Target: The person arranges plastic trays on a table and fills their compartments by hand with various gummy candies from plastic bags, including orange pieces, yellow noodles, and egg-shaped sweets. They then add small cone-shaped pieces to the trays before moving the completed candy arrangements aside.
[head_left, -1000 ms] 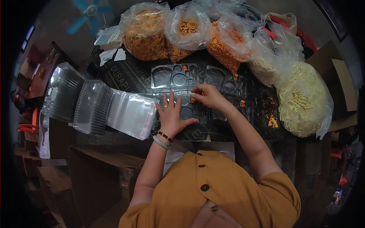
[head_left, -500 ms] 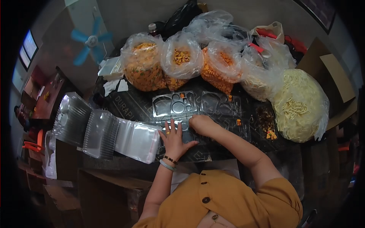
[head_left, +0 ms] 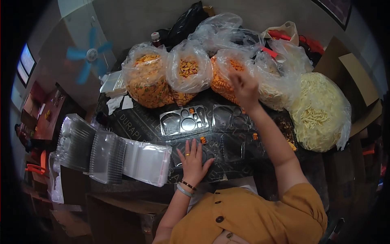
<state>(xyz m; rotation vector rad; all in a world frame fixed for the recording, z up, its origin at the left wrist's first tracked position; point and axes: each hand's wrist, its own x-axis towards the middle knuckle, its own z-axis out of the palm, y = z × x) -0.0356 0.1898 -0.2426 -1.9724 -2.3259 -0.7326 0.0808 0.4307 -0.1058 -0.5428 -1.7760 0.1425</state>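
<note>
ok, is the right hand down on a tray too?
No, the right hand is raised by the bag of orange snacks; only the left hand rests on a tray.

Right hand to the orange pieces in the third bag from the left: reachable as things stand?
Likely yes: the right hand hovers at the third bag, whose mouth looks open on the orange pieces. Only the loose plastic rim might brush it.

We see the bare right hand blurred and cannot tell whether it holds anything; it hides part of the clear plastic bag of orange pieces. Our spread left hand partly covers a clear plastic tray. The lower edge crops our mustard-yellow buttoned shirt.
</note>
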